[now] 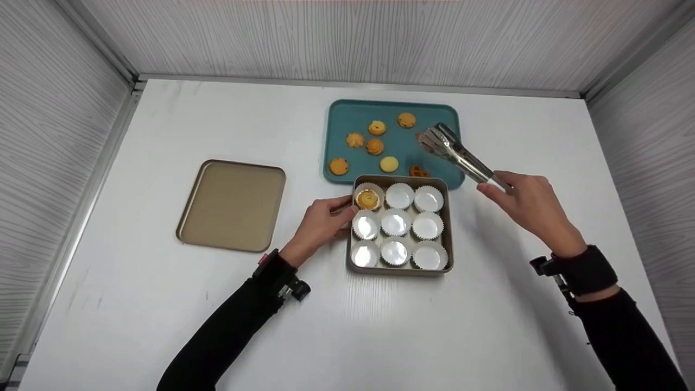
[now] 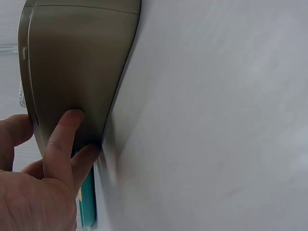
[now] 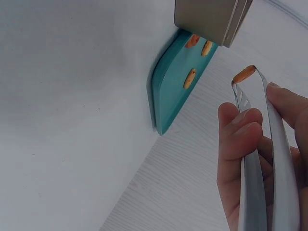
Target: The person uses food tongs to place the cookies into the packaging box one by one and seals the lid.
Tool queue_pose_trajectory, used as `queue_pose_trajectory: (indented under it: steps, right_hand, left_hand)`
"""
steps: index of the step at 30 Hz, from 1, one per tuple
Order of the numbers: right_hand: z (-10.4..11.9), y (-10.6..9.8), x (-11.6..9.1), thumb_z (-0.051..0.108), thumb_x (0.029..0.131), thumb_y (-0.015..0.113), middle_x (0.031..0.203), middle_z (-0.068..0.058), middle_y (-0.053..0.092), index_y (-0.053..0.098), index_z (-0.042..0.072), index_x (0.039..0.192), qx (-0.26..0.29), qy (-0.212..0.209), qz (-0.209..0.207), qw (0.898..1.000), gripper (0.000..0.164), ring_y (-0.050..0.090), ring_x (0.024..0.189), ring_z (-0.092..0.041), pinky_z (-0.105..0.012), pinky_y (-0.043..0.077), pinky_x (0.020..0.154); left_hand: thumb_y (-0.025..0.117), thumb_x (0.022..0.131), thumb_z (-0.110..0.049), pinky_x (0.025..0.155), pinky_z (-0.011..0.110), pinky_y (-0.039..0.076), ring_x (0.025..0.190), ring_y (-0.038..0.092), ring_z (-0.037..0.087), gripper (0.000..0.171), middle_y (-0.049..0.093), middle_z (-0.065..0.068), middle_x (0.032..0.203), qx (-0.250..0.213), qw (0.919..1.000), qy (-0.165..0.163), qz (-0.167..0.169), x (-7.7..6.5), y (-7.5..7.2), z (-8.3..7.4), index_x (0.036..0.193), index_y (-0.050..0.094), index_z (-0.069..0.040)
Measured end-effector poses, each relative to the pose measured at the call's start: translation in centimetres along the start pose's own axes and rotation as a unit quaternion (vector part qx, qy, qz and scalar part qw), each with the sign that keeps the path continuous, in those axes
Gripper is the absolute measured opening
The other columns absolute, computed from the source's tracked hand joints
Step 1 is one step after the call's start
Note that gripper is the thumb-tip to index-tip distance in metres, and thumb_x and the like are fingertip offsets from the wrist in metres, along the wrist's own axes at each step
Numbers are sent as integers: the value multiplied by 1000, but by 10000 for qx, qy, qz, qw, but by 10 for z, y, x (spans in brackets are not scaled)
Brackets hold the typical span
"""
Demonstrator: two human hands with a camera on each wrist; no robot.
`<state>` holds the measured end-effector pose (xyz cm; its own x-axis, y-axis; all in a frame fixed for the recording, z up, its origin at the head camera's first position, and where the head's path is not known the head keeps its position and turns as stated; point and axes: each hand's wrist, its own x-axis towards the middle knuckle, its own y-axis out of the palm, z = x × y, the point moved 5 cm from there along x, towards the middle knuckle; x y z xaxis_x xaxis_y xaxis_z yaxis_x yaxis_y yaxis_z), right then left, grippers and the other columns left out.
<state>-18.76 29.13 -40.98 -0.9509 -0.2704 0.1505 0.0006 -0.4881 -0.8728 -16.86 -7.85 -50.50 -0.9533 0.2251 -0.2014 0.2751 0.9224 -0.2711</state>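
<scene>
My right hand point(image 1: 529, 209) grips metal tongs point(image 1: 468, 162) over the right part of the teal tray point(image 1: 332, 130). In the right wrist view a browned cookie point(image 3: 244, 73) is pinched between the tong tips; in the head view the tongs mostly hide it. My left hand point(image 1: 324, 221) holds the left wall of a square tin point(image 1: 402, 272), thumb at the rim and fingers against the outer side. Inside the tin stand rows of white paper cups point(image 1: 395, 222). The back-left cup contains a piped yellow cookie point(image 1: 368, 199); the other cups hold nothing.
Several cookies lie on the teal tray, among them a piped one point(image 1: 374, 146), a pale round one point(image 1: 389, 164) and a pretzel-shaped one point(image 1: 418, 171) beside the tin. A gold square lid point(image 1: 233, 206) lies to the left. Panels point(image 1: 358, 41) enclose the white table point(image 1: 326, 336).
</scene>
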Motion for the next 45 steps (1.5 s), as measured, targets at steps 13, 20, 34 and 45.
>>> queue_pose_trajectory:
  steps: [13,20,34,45]
  right_hand:
    - [23,-2,-24,26,98,74,74,-2,68,76,3,118,-173,-676,-128,9975,31,52,65,-18,-31,43,59]
    - [27,-1,-41,21,95,78,78,0,68,76,3,115,-205,-974,-163,9949,27,52,66,-14,-25,42,60]
    - [39,6,-57,20,88,85,75,-4,63,69,1,106,-1057,-1654,-226,9803,30,56,59,-13,-34,50,51]
    - [48,13,-54,22,86,86,70,-6,58,68,-3,108,-1614,-1994,-284,9661,37,56,52,-17,-37,49,45]
  left_hand:
    - [66,101,-29,112,35,43,135,55,21,49,66,11,138,-44,10000,3,-11,-1,-1,1,142,62,-3]
    - [66,100,-28,113,36,42,135,55,22,49,66,12,138,-59,10000,34,-2,0,0,-1,142,62,-3]
    - [66,101,-26,103,33,52,129,60,19,49,66,11,138,-450,9989,-78,99,-1,2,1,144,61,-3]
    - [66,102,-24,88,30,59,120,66,19,50,66,12,138,-776,9965,-275,175,-1,4,1,146,58,-1]
